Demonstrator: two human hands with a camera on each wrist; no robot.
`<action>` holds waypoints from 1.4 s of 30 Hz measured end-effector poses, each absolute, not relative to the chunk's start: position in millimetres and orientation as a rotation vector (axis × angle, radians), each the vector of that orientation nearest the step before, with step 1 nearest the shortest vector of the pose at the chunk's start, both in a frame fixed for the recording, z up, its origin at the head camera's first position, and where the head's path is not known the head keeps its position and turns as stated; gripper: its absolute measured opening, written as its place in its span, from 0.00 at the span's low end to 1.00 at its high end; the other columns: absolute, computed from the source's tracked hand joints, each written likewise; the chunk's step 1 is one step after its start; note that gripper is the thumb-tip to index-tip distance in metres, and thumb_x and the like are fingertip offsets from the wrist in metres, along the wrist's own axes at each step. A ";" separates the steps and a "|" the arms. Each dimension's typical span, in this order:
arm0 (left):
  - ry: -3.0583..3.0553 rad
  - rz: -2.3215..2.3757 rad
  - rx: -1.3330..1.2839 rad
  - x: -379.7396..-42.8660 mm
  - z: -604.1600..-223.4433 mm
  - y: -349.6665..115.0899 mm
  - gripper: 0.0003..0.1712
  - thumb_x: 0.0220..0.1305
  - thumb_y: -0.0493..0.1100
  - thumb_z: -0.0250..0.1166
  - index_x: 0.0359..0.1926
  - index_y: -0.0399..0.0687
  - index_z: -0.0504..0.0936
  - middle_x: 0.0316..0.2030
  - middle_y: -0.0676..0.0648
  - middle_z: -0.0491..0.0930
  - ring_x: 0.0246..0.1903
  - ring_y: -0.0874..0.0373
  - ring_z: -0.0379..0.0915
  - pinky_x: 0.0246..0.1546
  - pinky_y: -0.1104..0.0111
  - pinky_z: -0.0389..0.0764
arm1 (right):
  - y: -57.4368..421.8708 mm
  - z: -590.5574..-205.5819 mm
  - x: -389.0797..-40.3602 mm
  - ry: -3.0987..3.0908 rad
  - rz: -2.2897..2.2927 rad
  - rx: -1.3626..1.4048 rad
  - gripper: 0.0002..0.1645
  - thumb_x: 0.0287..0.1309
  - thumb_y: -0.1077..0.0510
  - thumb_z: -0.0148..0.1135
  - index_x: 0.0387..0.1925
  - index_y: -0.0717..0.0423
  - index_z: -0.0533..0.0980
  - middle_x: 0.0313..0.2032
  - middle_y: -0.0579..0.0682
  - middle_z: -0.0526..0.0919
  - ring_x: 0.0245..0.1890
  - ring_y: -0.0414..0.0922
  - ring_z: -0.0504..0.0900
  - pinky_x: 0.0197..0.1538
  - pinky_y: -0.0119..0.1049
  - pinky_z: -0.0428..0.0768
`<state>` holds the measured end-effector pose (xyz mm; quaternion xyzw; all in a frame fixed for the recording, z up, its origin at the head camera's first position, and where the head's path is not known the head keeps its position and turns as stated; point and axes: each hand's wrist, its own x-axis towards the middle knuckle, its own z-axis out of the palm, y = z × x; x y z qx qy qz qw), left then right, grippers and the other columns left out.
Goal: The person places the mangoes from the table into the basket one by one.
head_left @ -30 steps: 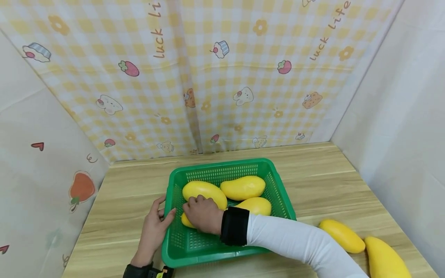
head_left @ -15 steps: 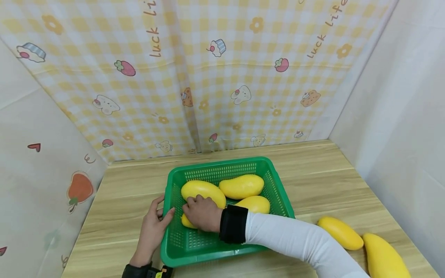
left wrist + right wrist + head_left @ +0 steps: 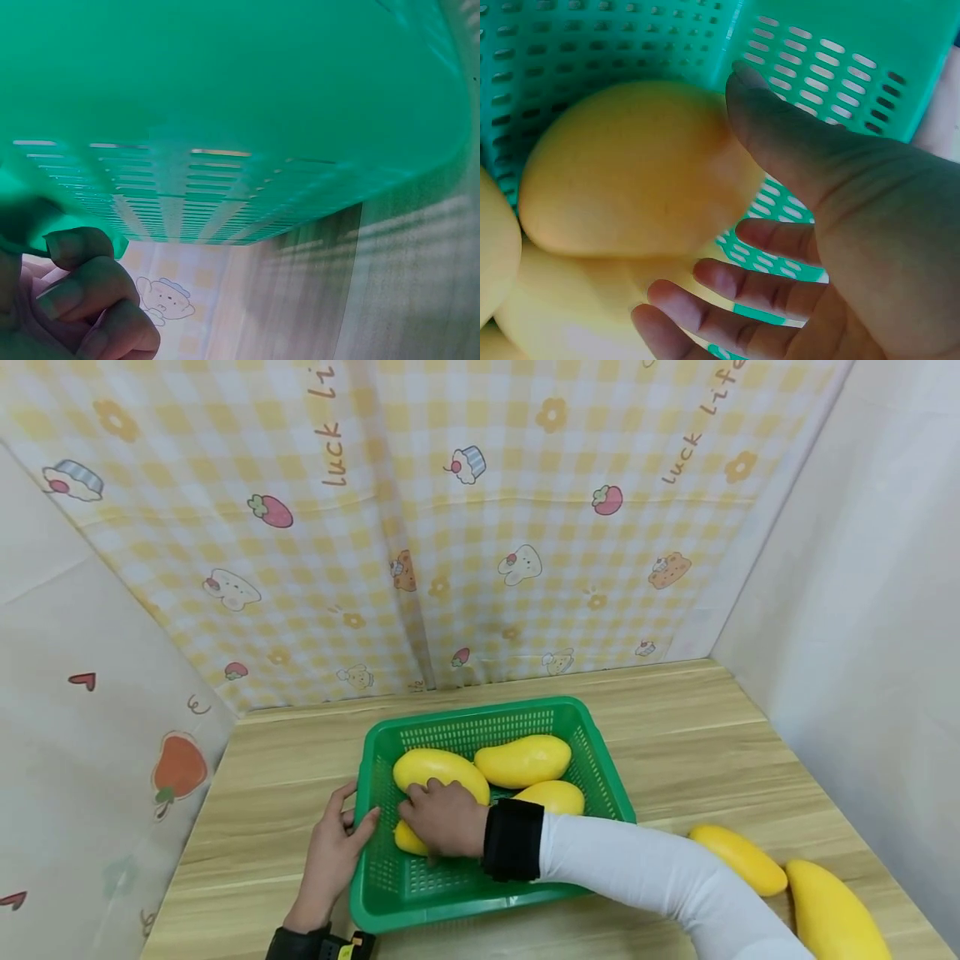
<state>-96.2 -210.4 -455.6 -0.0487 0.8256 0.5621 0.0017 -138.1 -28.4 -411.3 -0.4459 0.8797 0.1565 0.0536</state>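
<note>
A green plastic basket (image 3: 480,713) holds several yellow mangoes. My left hand (image 3: 333,852) grips its left side, thumb over the rim; the left wrist view has its fingers (image 3: 105,289) curled beside the slotted wall. Inside the basket, my right hand (image 3: 446,818) is over the front-left mango (image 3: 407,839) and partly hides it. In the right wrist view its fingers are spread and loose, with the thumb (image 3: 772,124) right at the edge of a mango (image 3: 637,172). Behind lie a back-left mango (image 3: 431,766) and a back-right one (image 3: 525,760); another (image 3: 558,797) is partly behind the right wrist.
On the wooden table (image 3: 262,793), two more mangoes lie right of the basket, one (image 3: 738,858) beside the sleeve (image 3: 637,864) and one (image 3: 838,914) nearer the front. A checked cloth (image 3: 480,527) hangs behind, with white cloth (image 3: 862,593) at the right side.
My right hand has shifted slightly to the right over the front-left mango, and its thumb now shows below the palm. The left hand keeps its place on the basket.
</note>
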 end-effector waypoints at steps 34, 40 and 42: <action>2.566 1.763 -0.171 -96.4 -460.6 -209.5 0.31 0.69 0.42 0.59 0.67 0.40 0.58 0.38 0.36 0.83 0.27 0.56 0.81 0.23 0.66 0.83 | 168.4 -338.5 -126.6 2.846 -0.166 -1.006 0.28 0.54 0.47 0.70 0.51 0.59 0.75 0.42 0.52 0.75 0.38 0.47 0.75 0.35 0.35 0.79; 2.582 1.766 -0.165 -96.1 -460.8 -210.6 0.30 0.69 0.42 0.59 0.67 0.41 0.58 0.39 0.36 0.82 0.27 0.56 0.81 0.22 0.66 0.83 | 199.5 -335.8 -118.5 2.911 -0.252 -0.887 0.28 0.52 0.48 0.71 0.50 0.59 0.76 0.42 0.52 0.75 0.37 0.46 0.76 0.34 0.35 0.80; 2.587 1.773 -0.155 -96.9 -461.8 -210.5 0.30 0.69 0.41 0.59 0.67 0.40 0.58 0.38 0.35 0.83 0.26 0.56 0.81 0.21 0.66 0.83 | 207.7 -333.3 -115.8 2.919 -0.285 -0.875 0.27 0.52 0.49 0.72 0.49 0.59 0.76 0.42 0.51 0.75 0.37 0.46 0.76 0.34 0.35 0.80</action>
